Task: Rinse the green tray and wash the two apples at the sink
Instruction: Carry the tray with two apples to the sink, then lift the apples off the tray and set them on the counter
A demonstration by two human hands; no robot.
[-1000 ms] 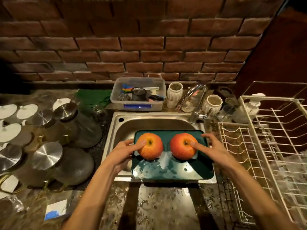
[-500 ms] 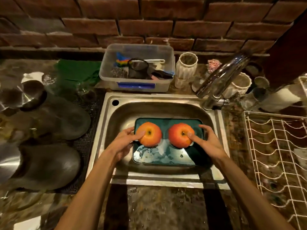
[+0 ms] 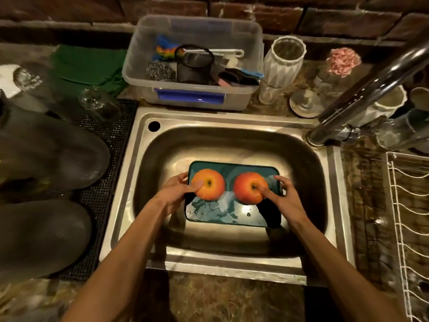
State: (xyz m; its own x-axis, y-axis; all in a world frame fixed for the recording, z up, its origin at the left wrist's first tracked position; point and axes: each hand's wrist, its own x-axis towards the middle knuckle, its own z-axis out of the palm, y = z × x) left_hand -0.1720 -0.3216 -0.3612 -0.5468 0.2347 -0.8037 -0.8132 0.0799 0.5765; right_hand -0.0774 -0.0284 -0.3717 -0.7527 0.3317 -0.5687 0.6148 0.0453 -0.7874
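Observation:
A wet green tray (image 3: 228, 216) sits low inside the steel sink (image 3: 232, 140), with two orange-red apples on it. My left hand (image 3: 173, 194) grips the tray's left edge, its thumb pressed on the left apple (image 3: 210, 184). My right hand (image 3: 282, 197) grips the right edge, thumb on the right apple (image 3: 248, 188). Water pools on the tray's near half. The chrome faucet (image 3: 362, 89) reaches in from the right; no water runs from it.
A clear plastic tub (image 3: 192, 94) of scrubbers and brushes stands behind the sink. White ribbed cups (image 3: 284, 59) and glasses crowd the back right. A white wire dish rack (image 3: 408, 217) is on the right. Dark upturned bowls (image 3: 44, 235) rest on a mat at left.
The tray with both apples has come down from the sink's front rim into the basin, both hands still holding it. My view has tipped down and closer.

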